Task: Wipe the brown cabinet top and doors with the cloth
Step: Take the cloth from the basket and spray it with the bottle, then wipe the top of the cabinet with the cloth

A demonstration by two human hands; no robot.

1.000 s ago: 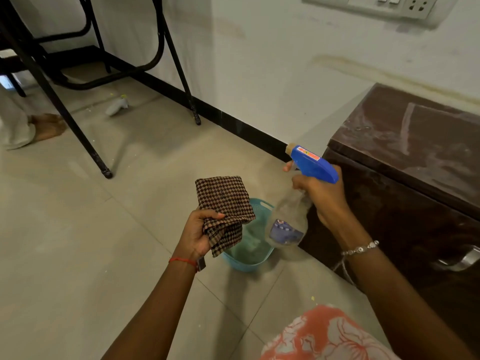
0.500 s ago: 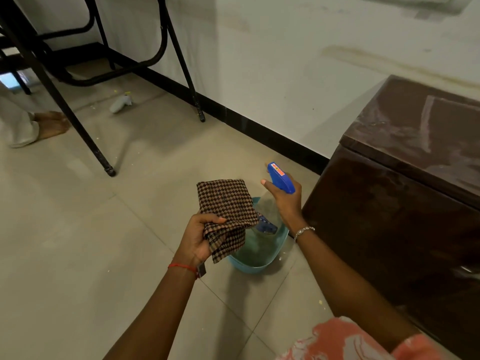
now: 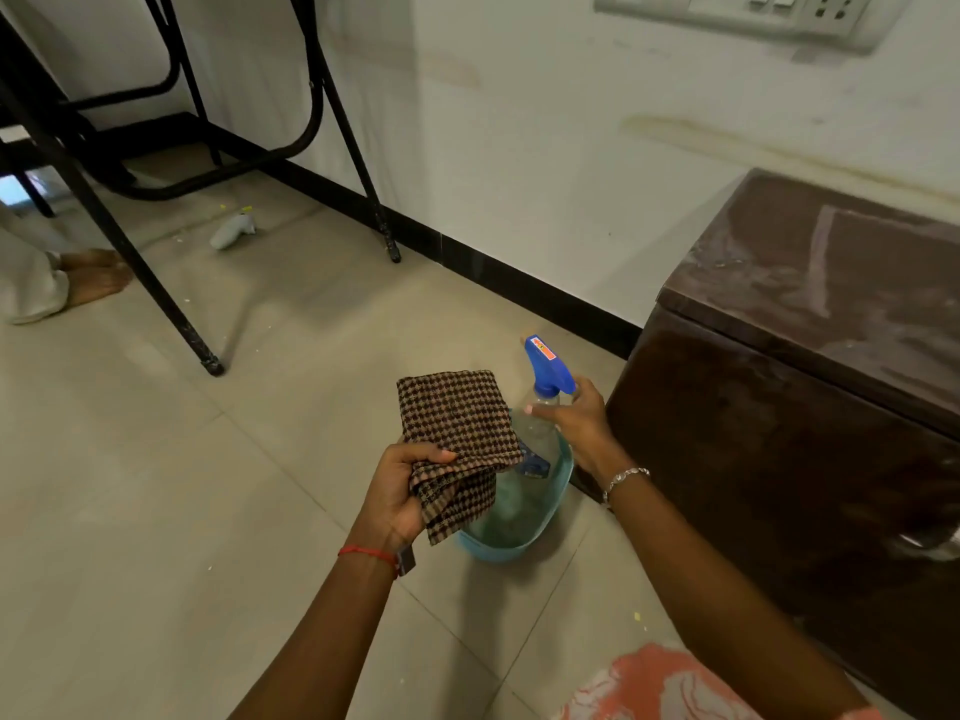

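Note:
My left hand [image 3: 397, 493] grips a folded brown checked cloth [image 3: 457, 433], held up over the floor in front of me. The brown cabinet [image 3: 779, 459] stands at the right, its top [image 3: 841, 283] dusty with pale streaks. A metal door handle [image 3: 935, 545] shows at the right edge. My right hand [image 3: 576, 426] is wrapped loosely around the neck of a clear spray bottle [image 3: 540, 444] with a blue trigger head. The bottle stands upright in a light blue basin [image 3: 491, 552] on the floor, close to the cabinet's left corner.
Black metal table legs [image 3: 156, 283] cross the upper left. Another person's bare foot [image 3: 96, 280] rests under them, and a small white object [image 3: 234, 231] lies on the tiles. A switch and socket plate [image 3: 753, 13] sits on the wall above the cabinet.
My right hand has brought the spray bottle down from beside the cabinet into the blue basin, and its grip has loosened. The left hand and cloth have hardly moved.

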